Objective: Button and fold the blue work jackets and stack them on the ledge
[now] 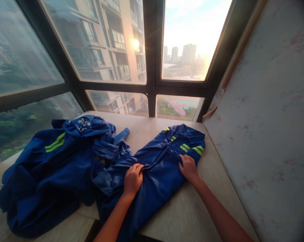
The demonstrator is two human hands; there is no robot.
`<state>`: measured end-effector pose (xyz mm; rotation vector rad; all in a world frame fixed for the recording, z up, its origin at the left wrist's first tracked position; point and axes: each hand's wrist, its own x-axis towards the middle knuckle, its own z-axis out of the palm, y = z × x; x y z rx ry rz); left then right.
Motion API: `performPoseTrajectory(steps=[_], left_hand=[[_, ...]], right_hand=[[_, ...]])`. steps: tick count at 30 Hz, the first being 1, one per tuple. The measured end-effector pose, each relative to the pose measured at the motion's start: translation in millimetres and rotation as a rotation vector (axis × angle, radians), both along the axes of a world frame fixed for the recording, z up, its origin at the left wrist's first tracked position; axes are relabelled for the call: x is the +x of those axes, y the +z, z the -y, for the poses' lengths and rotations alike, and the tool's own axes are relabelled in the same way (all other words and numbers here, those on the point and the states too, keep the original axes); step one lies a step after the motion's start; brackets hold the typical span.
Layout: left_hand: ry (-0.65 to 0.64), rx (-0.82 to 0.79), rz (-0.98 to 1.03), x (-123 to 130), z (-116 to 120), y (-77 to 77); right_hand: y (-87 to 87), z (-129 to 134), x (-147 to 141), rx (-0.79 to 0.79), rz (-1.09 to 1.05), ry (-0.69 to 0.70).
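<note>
The blue garment (164, 181) lies on the bench (202, 208), directly beneath both hands. Its long axis runs diagonally: the collar (185, 130) points away and to the right, toward the window frame (152, 88); the opposite end extends toward the wearer and slightly left. Yellow-green stripes (184, 148) mark the collar half.

A second blue garment (53, 174) lies crumpled on the left side of the bench, its folds meeting the left edge of the first; which layer is uppermost there cannot be determined. The floral-patterned wall (265, 134) bounds the bench on the right, apart from the collar.

Left hand (133, 178): fingers close together and curled onto the fabric near mid-length. Right hand (188, 167): fingers bent over the right-hand edge below the stripes, thumb narrowly separated. Whether either hand grips the cloth cannot be determined.
</note>
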<state>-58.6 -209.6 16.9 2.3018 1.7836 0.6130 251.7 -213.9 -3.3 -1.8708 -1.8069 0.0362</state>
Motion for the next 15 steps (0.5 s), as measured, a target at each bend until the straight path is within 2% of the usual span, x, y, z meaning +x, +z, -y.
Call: performPoseTrajectory(steps=[3,7,11,15], left_hand=[[0.052,-0.055,0.082,-3,-17,6.9],[0.061,-0.048,0.071,-4,-56,38.0],[0.021,0.029,0.039,7,-117,93.1],[0.012,0.184,-0.019,21,-174,156.5]], right_hand=[[-12.4,33,11,0.058,-0.029,-0.003],[-31.2,93,25,0.243,-0.11,0.019],[-35.2,152,26,0.227,-0.106,0.116],[-32.6,186,6,0.164,-0.037,0.25]])
